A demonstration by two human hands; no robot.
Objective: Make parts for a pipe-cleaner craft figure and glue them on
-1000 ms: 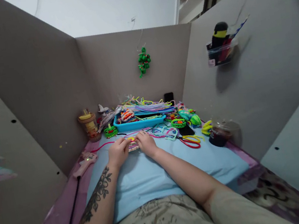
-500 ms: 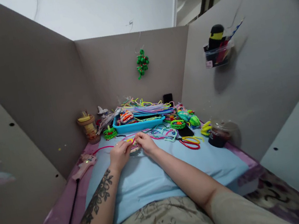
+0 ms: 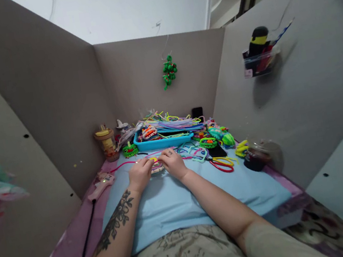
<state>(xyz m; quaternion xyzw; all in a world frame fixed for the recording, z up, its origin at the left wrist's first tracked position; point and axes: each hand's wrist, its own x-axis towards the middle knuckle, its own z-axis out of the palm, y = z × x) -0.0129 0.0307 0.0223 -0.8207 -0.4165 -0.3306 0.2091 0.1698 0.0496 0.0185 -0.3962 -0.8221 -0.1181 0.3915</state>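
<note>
My left hand and my right hand meet over the far part of a light blue sheet. Both have their fingers pinched on a small pipe-cleaner piece of pink, yellow and white between them. A pink pipe cleaner trails from it to the left. Behind the hands a blue tray holds a heap of coloured pipe cleaners. Loose pipe cleaners lie just right of my right hand.
Grey cardboard walls close in the desk on three sides. A pink glue gun with a black cord lies at left, a lidded cup behind it. A dark jar and green pipe-cleaner figures stand at right. A green ornament hangs on the back wall.
Both hands stay together on the small piece, with only slight finger shifts. The camera view has drifted a little to the left.
</note>
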